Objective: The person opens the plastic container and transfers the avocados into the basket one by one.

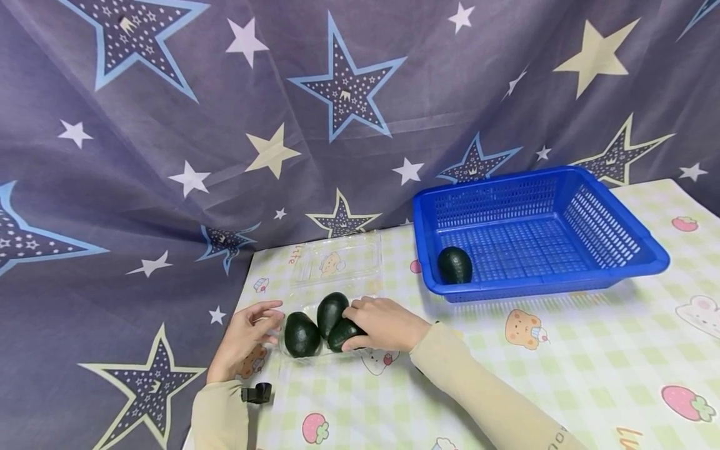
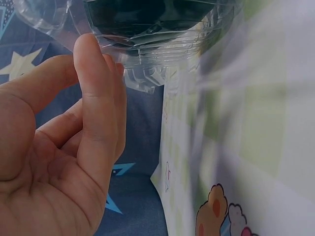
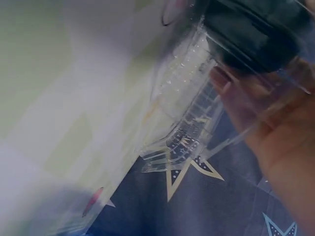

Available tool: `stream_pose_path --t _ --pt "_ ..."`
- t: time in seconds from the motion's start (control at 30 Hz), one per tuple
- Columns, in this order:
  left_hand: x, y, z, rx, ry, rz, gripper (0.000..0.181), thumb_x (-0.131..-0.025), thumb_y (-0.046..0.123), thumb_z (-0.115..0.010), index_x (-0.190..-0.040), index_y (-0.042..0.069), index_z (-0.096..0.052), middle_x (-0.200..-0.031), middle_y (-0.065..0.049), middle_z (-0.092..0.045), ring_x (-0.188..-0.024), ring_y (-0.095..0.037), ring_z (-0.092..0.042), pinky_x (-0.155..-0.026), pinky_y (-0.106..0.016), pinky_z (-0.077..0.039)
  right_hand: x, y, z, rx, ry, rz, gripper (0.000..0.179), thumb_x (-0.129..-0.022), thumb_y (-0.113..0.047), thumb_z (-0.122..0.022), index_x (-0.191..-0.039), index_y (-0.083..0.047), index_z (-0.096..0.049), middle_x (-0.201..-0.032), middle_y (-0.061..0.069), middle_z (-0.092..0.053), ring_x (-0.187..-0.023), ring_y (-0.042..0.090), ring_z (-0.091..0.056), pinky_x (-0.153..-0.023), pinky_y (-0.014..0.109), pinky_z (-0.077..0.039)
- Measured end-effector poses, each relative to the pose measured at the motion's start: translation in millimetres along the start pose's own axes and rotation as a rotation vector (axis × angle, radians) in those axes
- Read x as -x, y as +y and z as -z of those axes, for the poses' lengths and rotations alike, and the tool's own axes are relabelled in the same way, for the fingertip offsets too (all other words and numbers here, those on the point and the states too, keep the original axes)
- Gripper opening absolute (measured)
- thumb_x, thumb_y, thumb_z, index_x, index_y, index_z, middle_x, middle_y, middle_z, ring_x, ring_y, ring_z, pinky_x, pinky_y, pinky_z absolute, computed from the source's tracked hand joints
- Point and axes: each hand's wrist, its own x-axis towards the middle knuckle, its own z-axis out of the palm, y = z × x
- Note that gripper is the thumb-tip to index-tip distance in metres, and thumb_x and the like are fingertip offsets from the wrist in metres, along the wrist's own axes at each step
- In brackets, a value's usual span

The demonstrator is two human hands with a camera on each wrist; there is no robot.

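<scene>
Clear plastic forms the open box (image 2: 162,53) on the table, and in it sit the left avocado (image 1: 302,335), the middle avocado (image 1: 332,311) and the right avocado (image 1: 342,335). The right hand (image 1: 388,322) pinches the right avocado, thumb on the near side and fingers over the top. The left hand (image 1: 247,336) holds nothing that I can see; its fingers are loosely extended at the box's left end, the tips touching or just beside the wall — I cannot tell which. The skin looks smooth and glossy, so a shallow pinch could let the right avocado slip, and the middle one, leaning close against it, might roll if dragged along. The box looks thin and light; without a firm hold it could skid or tip during a lift. Behind it lies the clear lid (image 1: 337,257), flat on the patterned cloth (image 1: 478,387). Off to the right stands the blue basket (image 1: 529,250) — another avocado (image 1: 455,265) in its near left corner — and its raised near rim would need clearing.
</scene>
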Motion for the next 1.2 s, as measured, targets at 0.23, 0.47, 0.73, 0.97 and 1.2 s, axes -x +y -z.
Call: stream_pose_path --t 0.23,0.47,0.73,0.97,1.2 --pt "-0.6 0.0 0.4 0.008 -0.007 -0.005 0.052 -0.098 0.020 -0.066 -0.139 -0.007 -0.050 -0.112 -0.027 -0.063 -0.066 -0.018 -0.068 -0.062 -0.034 -0.061 1.0 1.3 4.7 -0.063 0.073 0.025 0.057 -0.092 -0.055 -0.062 -0.125 -0.009 -0.063 -0.115 0.003 -0.065 -0.104 0.017 -0.061 -0.090 0.031 -0.055" --pt "-0.6 0.5 1.0 0.009 -0.012 -0.013 0.051 -0.098 0.019 -0.065 -0.139 -0.008 -0.050 -0.112 -0.026 -0.063 -0.069 -0.017 -0.068 -0.064 -0.036 -0.062 2.3 3.0 13.0 -0.052 0.089 0.012 0.059 -0.091 -0.057 -0.062 -0.127 -0.009 -0.063 -0.117 0.003 -0.064 -0.109 0.017 -0.060 -0.092 0.032 -0.055" --pt "-0.5 -0.5 1.0 0.011 -0.014 -0.019 0.052 -0.098 0.019 -0.065 -0.139 -0.008 -0.049 -0.113 -0.027 -0.063 -0.074 -0.017 -0.068 -0.064 -0.035 -0.062 5.2 5.5 24.7 -0.052 0.133 0.009 0.057 -0.091 -0.057 -0.063 -0.126 -0.012 -0.064 -0.119 0.002 -0.064 -0.108 0.015 -0.059 -0.091 0.031 -0.055" --pt "-2.5 -1.2 1.1 0.011 -0.016 -0.020 0.052 -0.098 0.019 -0.065 -0.139 -0.009 -0.050 -0.111 -0.026 -0.063 -0.071 -0.016 -0.068 -0.064 -0.037 -0.062 9.1 10.8 37.7 -0.039 0.194 0.014 0.054 -0.091 -0.056 -0.062 -0.123 -0.011 -0.064 -0.115 0.002 -0.065 -0.106 0.016 -0.059 -0.091 0.031 -0.054" --pt "-2.6 -2.4 1.4 0.010 -0.021 -0.035 0.049 -0.099 0.016 -0.063 -0.138 -0.010 -0.049 -0.109 -0.023 -0.064 -0.078 -0.012 -0.066 -0.063 -0.032 -0.062 16.6 17.5 51.1 -0.036 0.242 -0.018 0.056 -0.093 -0.054 -0.062 -0.128 -0.010 -0.062 -0.120 0.003 -0.064 -0.111 0.016 -0.059 -0.095 0.032 -0.054"
